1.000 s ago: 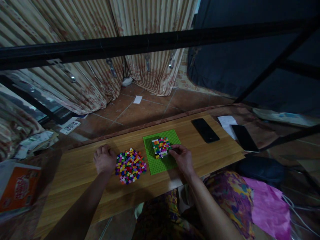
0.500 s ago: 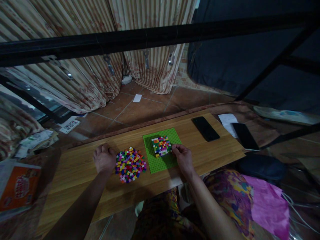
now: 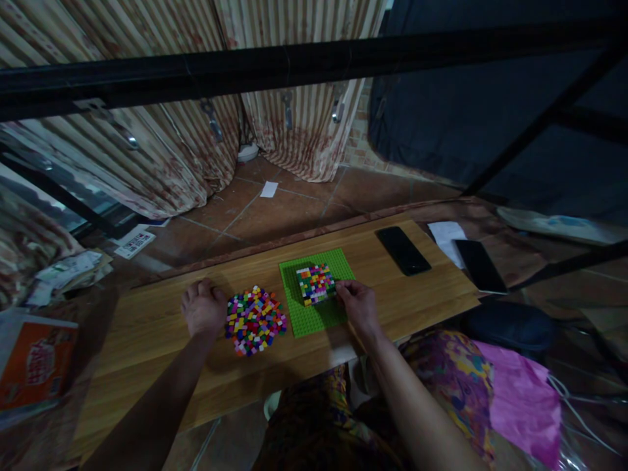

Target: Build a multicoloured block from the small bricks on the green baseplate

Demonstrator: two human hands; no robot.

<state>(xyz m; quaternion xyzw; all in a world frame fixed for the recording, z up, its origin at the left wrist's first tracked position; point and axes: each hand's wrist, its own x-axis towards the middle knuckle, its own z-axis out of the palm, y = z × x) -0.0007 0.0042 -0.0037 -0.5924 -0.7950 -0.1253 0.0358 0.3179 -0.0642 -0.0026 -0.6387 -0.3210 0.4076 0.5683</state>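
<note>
A green baseplate [image 3: 309, 317] lies on the wooden table [image 3: 147, 353], carrying a multicoloured block of small bricks [image 3: 315, 283]. My right hand [image 3: 358, 304] rests on the plate's right edge with its fingertips pinched against the block's right side. A loose heap of coloured bricks [image 3: 255, 319] lies left of the plate. My left hand [image 3: 203, 309] sits curled, knuckles up, on the table right beside the heap; whether it holds anything is hidden.
A dark phone [image 3: 403, 250] lies on the table's far right; a second phone [image 3: 479, 265] and white paper [image 3: 445, 235] sit on a lower surface beyond. A black bar [image 3: 294, 62] crosses overhead. Striped curtains [image 3: 147, 131], tiled floor [image 3: 275, 216], an orange box [image 3: 29, 363] at left.
My right hand has shifted slightly and stays against the block's right side. My left hand has barely moved. The camera view has drifted a little.
</note>
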